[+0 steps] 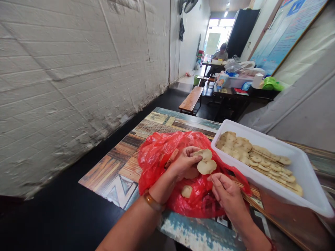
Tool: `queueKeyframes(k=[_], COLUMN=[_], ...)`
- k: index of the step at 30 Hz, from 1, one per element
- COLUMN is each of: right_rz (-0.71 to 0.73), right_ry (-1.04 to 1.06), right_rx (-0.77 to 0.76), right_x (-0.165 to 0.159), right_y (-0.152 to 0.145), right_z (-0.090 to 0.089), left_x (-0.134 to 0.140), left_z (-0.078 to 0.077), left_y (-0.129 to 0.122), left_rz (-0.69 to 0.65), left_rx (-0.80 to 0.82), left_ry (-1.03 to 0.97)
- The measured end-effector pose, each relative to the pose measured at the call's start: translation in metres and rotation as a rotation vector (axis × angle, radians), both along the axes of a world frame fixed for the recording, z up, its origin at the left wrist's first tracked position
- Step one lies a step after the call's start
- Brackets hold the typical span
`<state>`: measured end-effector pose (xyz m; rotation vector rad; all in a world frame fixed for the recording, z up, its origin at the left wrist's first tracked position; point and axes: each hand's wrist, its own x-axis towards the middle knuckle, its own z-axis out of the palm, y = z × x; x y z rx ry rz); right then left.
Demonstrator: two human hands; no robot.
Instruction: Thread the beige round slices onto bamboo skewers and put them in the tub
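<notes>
Two pale, round, flat slices (pixel 206 167) are pinched by my left hand (pixel 184 163), the thumb lying on the upper one. My right hand (pixel 225 191) grips a thin wooden skewer (pixel 210 174) whose upper end meets the lower slice. Both hands are over a crumpled, opened red plastic bag (pixel 154 153). Another pale slice (pixel 186 191) lies in the bag below my left hand. To the right, a white plastic tub (pixel 312 186) holds rows of similar skewered slices (pixel 261 161). What kind of food the slices are, I cannot tell.
The bag and tub rest on a wood-patterned table (pixel 115 158). Beyond it are a wooden bench (pixel 192 98) and a cluttered table with plastic bags (pixel 232 66) and a green item (pixel 272 83). A person (pixel 222 53) sits farther back. A pale wall (pixel 78 69) runs along the left.
</notes>
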<state>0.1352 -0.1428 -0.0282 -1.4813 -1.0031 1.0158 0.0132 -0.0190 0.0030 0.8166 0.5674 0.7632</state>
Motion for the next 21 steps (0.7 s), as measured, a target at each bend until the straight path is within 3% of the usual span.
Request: queueKeyframes(k=[5,10,15,21], right_rz=[0.003,-0.002,0.039,0.03], right_ry=[-0.146,-0.303,-0.449,-0.668], right_rx=[0.01,0.076,0.105,0.16], right_x=[0.002,0.003,0.002,0.002], right_y=[-0.001,-0.002,-0.001,0.0], right_z=[0.003,0.004,0.003,-0.001], left_x=[-0.003,-0.001,-0.001,0.005], left_z=[0.001,0.006,0.001,-0.005], left_y=[0.001,-0.001,0.001,-0.005], left_rz=[-0.06,-0.021,-0.073,0.065], left_rx=[0.057,0.058,0.062,0.061], left_ry=[0.07,0.065,0.088,0.225])
